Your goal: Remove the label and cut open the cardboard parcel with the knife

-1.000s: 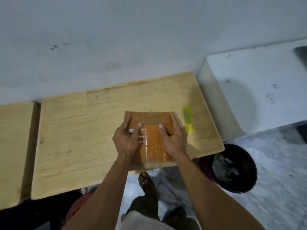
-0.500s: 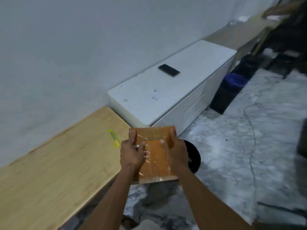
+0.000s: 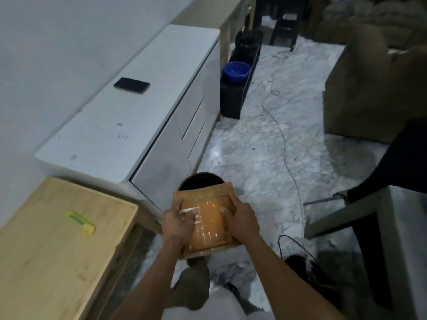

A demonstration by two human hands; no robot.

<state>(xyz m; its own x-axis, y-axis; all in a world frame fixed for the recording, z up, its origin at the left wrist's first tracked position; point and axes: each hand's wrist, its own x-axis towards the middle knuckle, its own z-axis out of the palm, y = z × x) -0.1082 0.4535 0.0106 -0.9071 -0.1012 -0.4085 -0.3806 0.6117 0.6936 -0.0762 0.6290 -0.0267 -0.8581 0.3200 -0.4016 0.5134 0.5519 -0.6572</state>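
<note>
Now: label step | both hands, left hand [image 3: 178,221] and right hand [image 3: 242,220], grasp parcel [image 3: 208,225] above bin [image 3: 200,181] | knife [image 3: 80,222] lies left of bin, on table [image 3: 34,262] | next: peel label.

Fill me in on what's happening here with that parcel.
A person holds a tape-wrapped cardboard parcel in both hands, left hand and right hand gripping its sides, out over the floor above a dark bin. The yellow knife lies untouched on the wooden table to the left. The parcel looks uncut so far.
</note>
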